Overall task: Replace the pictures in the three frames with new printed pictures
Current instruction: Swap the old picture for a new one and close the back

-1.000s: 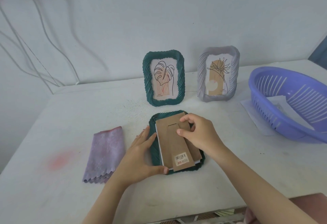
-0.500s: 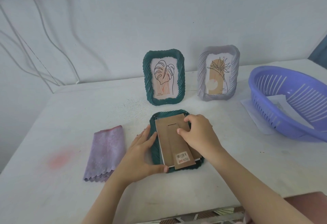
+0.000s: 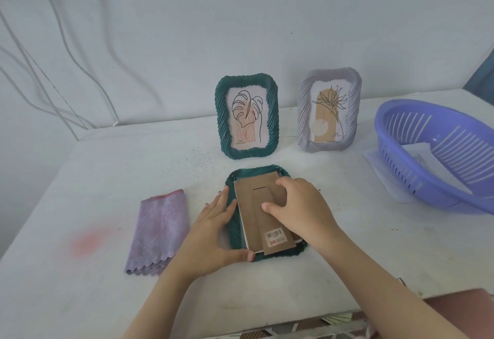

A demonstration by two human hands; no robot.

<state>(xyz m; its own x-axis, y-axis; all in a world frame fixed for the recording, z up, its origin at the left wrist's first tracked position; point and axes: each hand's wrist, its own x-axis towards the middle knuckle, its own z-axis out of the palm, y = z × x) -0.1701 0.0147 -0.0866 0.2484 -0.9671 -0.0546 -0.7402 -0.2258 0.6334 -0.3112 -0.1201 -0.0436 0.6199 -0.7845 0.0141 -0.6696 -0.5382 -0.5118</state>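
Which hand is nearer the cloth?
Left. The left hand rests on the left rim of the face-down frame, just right of the cloth. The right hand holds the backing, farther right across the frame.

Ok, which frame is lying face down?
The green frame nearest the person, cardboard backing up, under left hand and right hand. The other green frame and grey frame stand upright.

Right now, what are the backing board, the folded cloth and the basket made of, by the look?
The backing board looks like matte brown cardboard or thin fibreboard: raw face, barcode sticker. The folded cloth: soft purple fabric, likely microfibre, limp with a scalloped edge. The basket: glossy moulded purple plastic, slotted walls.
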